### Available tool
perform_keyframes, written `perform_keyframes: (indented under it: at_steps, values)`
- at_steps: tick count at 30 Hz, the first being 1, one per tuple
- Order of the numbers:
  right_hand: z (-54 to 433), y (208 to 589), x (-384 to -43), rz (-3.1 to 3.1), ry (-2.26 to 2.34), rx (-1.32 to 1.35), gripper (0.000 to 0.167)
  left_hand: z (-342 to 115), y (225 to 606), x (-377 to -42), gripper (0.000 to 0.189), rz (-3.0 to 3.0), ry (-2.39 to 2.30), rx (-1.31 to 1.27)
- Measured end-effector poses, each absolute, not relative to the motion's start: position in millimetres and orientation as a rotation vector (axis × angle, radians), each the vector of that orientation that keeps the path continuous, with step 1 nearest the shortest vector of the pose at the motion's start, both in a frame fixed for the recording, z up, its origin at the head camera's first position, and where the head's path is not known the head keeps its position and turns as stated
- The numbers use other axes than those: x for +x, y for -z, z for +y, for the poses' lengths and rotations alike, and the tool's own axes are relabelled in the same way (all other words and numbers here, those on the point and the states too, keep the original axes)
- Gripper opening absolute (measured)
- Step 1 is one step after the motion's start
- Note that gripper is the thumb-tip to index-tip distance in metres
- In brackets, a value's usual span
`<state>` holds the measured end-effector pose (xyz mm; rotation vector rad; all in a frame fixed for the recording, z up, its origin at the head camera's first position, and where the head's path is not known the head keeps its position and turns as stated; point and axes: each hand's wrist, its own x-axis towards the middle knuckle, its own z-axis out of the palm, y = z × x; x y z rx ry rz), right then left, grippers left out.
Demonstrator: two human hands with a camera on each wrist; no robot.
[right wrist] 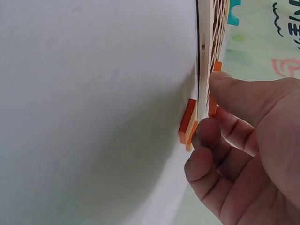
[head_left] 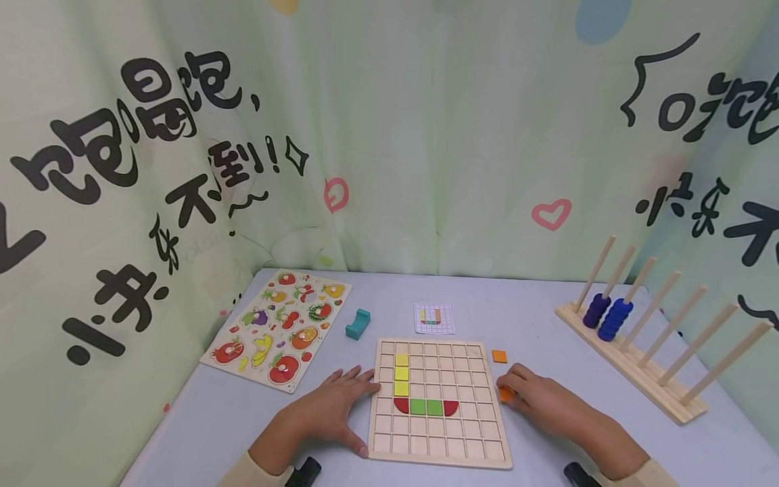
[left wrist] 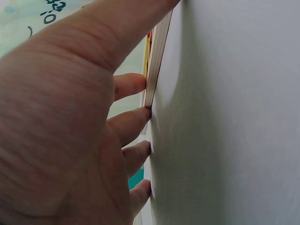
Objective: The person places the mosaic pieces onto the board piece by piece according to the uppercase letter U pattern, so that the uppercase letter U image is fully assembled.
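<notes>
On the table lies a wooden grid board [head_left: 475, 429] bearing a column of yellow square tiles [head_left: 402, 373] and, below it, a row with two green square tiles [head_left: 427, 407] between red quarter-round tiles [head_left: 450, 408]. My left hand [head_left: 331, 409] rests at the board's left side, fingers spread, with the thumb by its near corner and the index fingertip at its edge. My right hand [head_left: 541, 399] is beside the right edge, pinching an orange tile [right wrist: 213, 107] between thumb and index finger. Other orange tiles [right wrist: 188, 123] lie on the table beyond the fingers.
Behind the board is a small pattern card [head_left: 435, 318]. A teal bridge-shaped block [head_left: 358, 325] and a fruit puzzle board [head_left: 280, 331] stand to the left. At the right is a wooden peg rack [head_left: 639, 365] with dark blue beads on two pegs.
</notes>
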<state>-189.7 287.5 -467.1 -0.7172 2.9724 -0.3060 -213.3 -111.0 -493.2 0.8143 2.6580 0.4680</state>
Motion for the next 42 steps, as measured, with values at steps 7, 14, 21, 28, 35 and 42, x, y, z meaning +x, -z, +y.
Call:
perform_keyframes:
  at_steps: [7, 14, 21, 28, 35, 42]
  values:
    - [277, 461, -195, 2.944, 0.316, -0.756, 0.023, -111, 493, -214, 0.105, 2.658, -0.458, 0.811]
    - [263, 458, -198, 2.903, 0.366, -0.762, 0.023, -112, 493, -215, 0.104, 2.647, -0.476, 0.811]
    - [250, 460, -202, 2.889, 0.381, -0.779, 0.023, -112, 496, -215, 0.104, 2.647, -0.491, 0.82]
    - [239, 462, -204, 2.871, 0.419, -0.807, 0.024, -113, 498, -215, 0.104, 2.65, -0.479, 0.825]
    - [226, 462, -205, 2.881, 0.404, -0.796, 0.027, -113, 497, -215, 0.105, 2.648, -0.494, 0.829]
    - [217, 463, -207, 2.867, 0.392, -0.825, 0.027, -113, 497, -215, 0.105, 2.656, -0.476, 0.836]
